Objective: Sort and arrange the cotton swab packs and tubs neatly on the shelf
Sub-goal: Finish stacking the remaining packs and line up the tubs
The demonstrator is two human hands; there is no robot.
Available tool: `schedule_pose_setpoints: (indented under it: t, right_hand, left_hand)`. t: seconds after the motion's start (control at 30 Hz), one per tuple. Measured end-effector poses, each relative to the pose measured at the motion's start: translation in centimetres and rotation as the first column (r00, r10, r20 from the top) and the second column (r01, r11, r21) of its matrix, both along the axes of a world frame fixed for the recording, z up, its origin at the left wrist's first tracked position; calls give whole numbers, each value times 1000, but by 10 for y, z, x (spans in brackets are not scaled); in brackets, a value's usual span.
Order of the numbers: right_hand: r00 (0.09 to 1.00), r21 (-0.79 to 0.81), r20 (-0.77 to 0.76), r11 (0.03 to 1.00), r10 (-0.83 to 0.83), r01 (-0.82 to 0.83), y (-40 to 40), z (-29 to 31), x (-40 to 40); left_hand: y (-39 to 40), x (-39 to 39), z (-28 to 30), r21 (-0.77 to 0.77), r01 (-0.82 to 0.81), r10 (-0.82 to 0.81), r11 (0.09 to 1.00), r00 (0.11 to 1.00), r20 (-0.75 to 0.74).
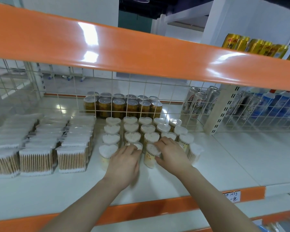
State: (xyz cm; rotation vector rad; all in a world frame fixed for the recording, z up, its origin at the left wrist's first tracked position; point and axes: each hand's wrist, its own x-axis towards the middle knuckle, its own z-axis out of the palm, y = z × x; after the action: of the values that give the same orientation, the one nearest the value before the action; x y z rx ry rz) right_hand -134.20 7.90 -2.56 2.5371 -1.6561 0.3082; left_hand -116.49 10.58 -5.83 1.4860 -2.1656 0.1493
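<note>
Risk first: tall, narrow heart-shaped tubs (147,131) packed close on a glossy white shelf (224,158) — likely to tip in a chain if one gets nudged hard. Left hand (124,162) draped over a near-row tub (135,146), fingers curled on its top, slightly blurred; right hand (172,152) wrapped round the neighbouring front tub (151,155), fingers across the lid, thumb low on the wall. Both holding, then, not spread wide. Too quick a shove to the far side could knock the row behind; too sideways a pull could topple the far-right tub (195,153), standing a little out of line at the edge of the cluster. Slick plastic walls, probably light — easy to slide, easy to overturn. Near-left tub (107,154) just beside the left hand, also exposed to a stray wrist.

Containers next: clear tubs, each filled with upright cotton swabs, white tips showing through the heart lids, wooden stems visible through the sides. Roughly four or five columns running from near to far, rows not yet quite even at the front. To the left, flat clear swab packs (72,158) standing on edge in three files, tips top and bottom, already fairly tidy. Behind a wire grid (141,91), brown cans (122,106) on the far side; silver cans (199,101) to the right — not part of the job.
</note>
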Motion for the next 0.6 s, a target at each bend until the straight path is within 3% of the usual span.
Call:
schedule_pose_setpoints:
  t: [0.37,0.6]
  right_hand:
    - [994,-45,64,995,-85,88,5,-5,-14]
    - [982,18,40,983,-183,183,9,3,-34]
  left_hand:
    - [6,4,4,-44,-9,10,999,1000,22]
    - [6,6,2,-82,11,-10,997,1000,20]
